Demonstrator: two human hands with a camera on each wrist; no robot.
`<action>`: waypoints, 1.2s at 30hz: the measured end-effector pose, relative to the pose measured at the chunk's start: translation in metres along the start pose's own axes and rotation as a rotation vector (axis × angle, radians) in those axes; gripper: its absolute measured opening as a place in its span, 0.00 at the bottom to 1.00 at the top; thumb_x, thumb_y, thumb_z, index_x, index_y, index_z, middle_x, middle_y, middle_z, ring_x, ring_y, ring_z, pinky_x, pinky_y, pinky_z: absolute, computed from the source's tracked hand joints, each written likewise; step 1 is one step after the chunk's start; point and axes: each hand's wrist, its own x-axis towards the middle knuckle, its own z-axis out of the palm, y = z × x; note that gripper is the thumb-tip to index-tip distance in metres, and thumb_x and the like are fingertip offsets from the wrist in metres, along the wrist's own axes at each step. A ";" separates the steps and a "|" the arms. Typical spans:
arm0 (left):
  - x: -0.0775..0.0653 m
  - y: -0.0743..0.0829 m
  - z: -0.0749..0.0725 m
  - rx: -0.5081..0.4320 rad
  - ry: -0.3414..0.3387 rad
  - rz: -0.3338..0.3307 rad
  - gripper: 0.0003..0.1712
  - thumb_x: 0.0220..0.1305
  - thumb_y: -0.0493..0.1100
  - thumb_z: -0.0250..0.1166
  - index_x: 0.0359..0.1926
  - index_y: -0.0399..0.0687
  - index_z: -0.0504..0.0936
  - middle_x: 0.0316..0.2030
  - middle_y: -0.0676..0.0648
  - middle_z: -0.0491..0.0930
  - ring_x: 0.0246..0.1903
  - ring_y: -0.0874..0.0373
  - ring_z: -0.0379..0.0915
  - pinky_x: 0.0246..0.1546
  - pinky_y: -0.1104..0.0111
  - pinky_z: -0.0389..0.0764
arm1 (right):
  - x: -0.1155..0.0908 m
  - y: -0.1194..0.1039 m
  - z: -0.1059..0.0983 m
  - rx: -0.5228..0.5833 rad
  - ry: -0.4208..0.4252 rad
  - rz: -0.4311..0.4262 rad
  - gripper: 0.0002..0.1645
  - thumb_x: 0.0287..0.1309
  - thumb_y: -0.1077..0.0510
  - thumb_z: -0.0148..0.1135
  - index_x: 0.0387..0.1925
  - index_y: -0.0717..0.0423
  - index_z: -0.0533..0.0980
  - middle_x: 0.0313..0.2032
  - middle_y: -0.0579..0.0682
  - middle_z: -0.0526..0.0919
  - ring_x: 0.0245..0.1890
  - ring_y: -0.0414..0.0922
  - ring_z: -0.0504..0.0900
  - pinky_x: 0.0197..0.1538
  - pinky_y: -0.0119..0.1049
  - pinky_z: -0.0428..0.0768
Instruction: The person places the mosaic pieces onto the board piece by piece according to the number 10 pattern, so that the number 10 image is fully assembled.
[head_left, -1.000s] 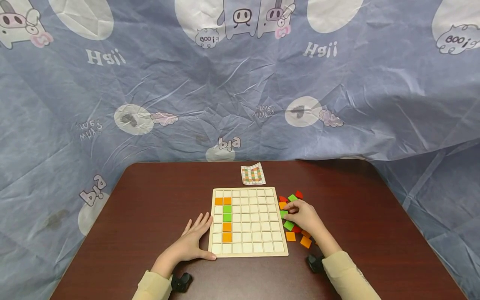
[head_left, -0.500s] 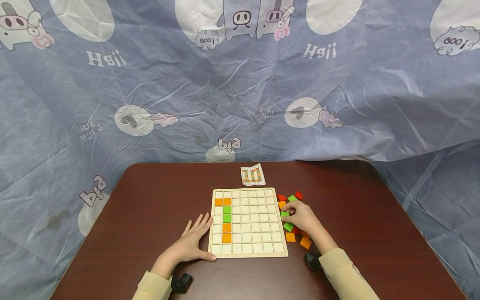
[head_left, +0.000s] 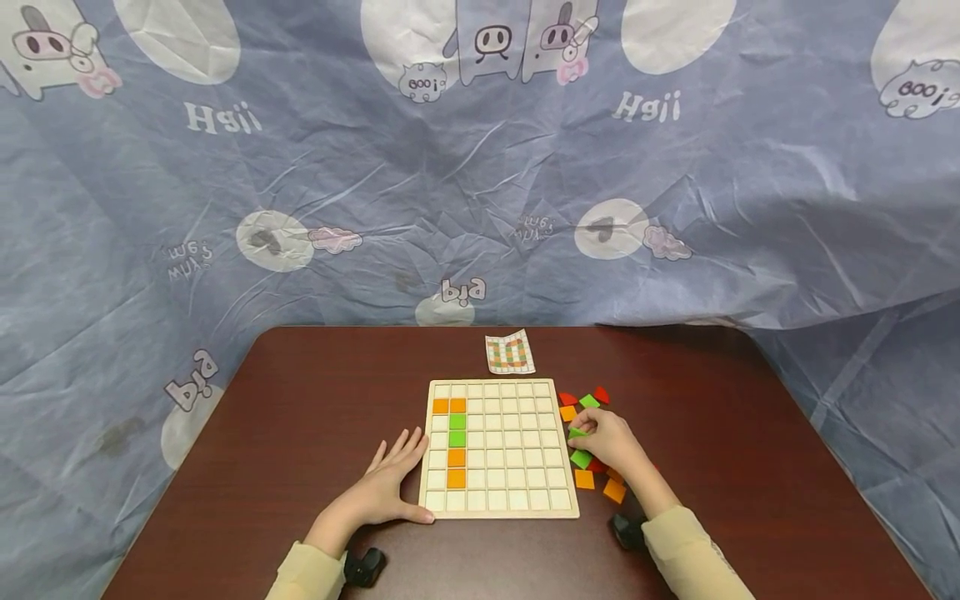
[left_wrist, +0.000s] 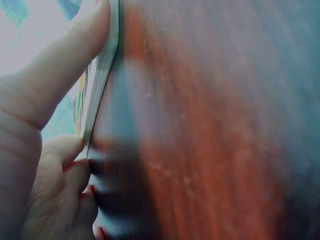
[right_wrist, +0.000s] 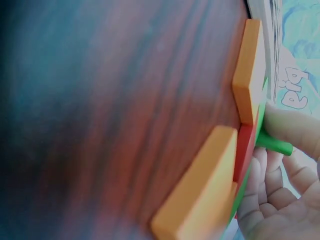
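Observation:
A light wooden grid board (head_left: 517, 457) lies on the table, with orange tiles (head_left: 457, 457) and green tiles (head_left: 457, 422) set in cells near its left side. My left hand (head_left: 381, 486) rests at the board's left edge, fingers spread and thumb at the near corner; the left wrist view shows the thumb (left_wrist: 75, 55) along the board's rim. At the right side, my right hand (head_left: 606, 439) pinches a green square tile (right_wrist: 275, 144) between thumb and fingers, over a loose pile. That tile is tilted up, partly hidden by the fingers.
Around the right hand lie loose orange squares (head_left: 585, 479), another green square (head_left: 581, 459) and red rounded pieces (head_left: 602, 395). A printed pattern card (head_left: 510, 353) sits beyond the board on the dark table (head_left: 337, 375). A patterned cloth (head_left: 375, 167) hangs behind.
The right hand's fingers have closed on a green tile in the pile and tilted it up. The left hand stays at the board's edge. The head view has shifted slightly.

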 end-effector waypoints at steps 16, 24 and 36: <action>0.002 -0.001 0.000 0.015 0.008 -0.002 0.70 0.42 0.61 0.79 0.78 0.44 0.49 0.78 0.40 0.43 0.78 0.41 0.34 0.74 0.40 0.34 | -0.007 -0.046 0.008 0.211 0.002 -0.059 0.12 0.55 0.59 0.72 0.40 0.56 0.81 0.40 0.52 0.84 0.37 0.42 0.82 0.39 0.34 0.81; 0.001 0.001 0.000 0.022 0.017 -0.007 0.70 0.43 0.60 0.80 0.78 0.44 0.49 0.78 0.39 0.43 0.78 0.41 0.34 0.74 0.40 0.34 | -0.015 -0.088 0.046 0.360 -0.089 -0.126 0.11 0.52 0.61 0.73 0.38 0.57 0.82 0.35 0.49 0.84 0.31 0.39 0.81 0.35 0.31 0.79; -0.002 0.003 -0.002 0.008 0.010 -0.002 0.69 0.43 0.60 0.79 0.77 0.41 0.49 0.78 0.38 0.44 0.78 0.40 0.34 0.73 0.39 0.35 | -0.023 -0.113 0.088 0.398 -0.200 -0.248 0.12 0.55 0.61 0.71 0.40 0.62 0.81 0.33 0.50 0.83 0.28 0.38 0.80 0.32 0.29 0.79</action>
